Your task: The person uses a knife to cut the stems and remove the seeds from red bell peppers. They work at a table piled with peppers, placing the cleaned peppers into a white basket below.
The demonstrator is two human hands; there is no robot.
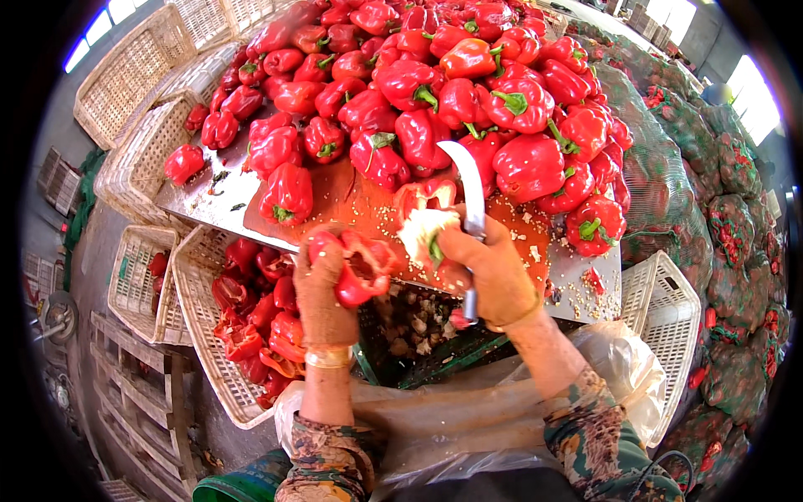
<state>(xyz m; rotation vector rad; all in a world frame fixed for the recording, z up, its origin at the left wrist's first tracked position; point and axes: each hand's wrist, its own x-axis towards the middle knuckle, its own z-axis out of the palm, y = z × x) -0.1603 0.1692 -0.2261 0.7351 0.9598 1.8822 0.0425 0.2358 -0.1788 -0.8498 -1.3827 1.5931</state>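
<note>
My gloved left hand (324, 289) grips a hollowed, cut red pepper (361, 272) over the edge of the table. My gloved right hand (493, 272) holds a curved knife (468, 188) upright, blade above the fist, along with a pale seedy core (427, 230) with green stem between thumb and fingers. A cut pepper piece (422, 197) lies just behind the core. An orange board (351, 205) scattered with seeds rests on the metal table (594, 301). Whole red peppers (519, 167) are heaped across the board and table.
A basket (209, 351) of cut peppers stands at lower left, with other baskets (125, 176) beside and behind. A dark green crate (414, 368) of scraps sits below the board. A white basket (669, 335) and stacked mesh sacks (728, 293) are at right, a wooden pallet (142, 402) at left.
</note>
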